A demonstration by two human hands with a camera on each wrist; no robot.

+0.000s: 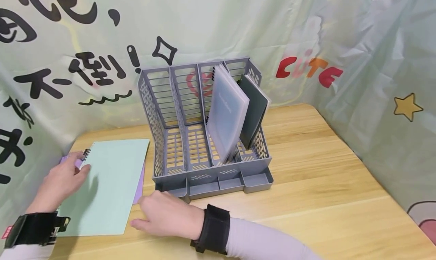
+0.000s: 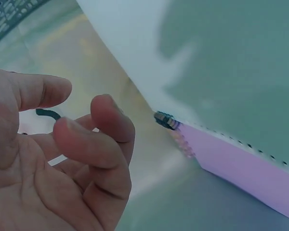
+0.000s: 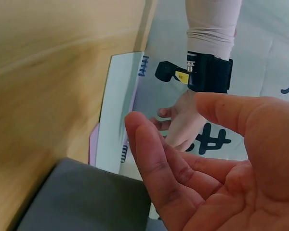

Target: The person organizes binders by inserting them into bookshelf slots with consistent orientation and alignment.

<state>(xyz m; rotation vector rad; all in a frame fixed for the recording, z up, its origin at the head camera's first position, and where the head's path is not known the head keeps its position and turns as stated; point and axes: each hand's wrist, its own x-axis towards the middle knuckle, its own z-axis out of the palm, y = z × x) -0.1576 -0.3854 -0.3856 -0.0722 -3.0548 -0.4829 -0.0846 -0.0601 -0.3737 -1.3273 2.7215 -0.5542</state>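
Observation:
A mint-green spiral notebook lies on the table at the left, on top of a purple notebook whose edges stick out. Over the mint notebook's coiled left edge is my left hand; the left wrist view shows its fingers loosely bent, with a gap to the notebooks and nothing held. Just right of the mint notebook, in front of the grey rack, hovers my right hand. In the right wrist view its thumb and fingers are apart, holding nothing.
A grey desk rack with upright slots stands mid-table, small trays along its front. In its right slots lean a translucent-covered spiral notebook and a dark green notebook. A printed curtain hangs behind the wooden table.

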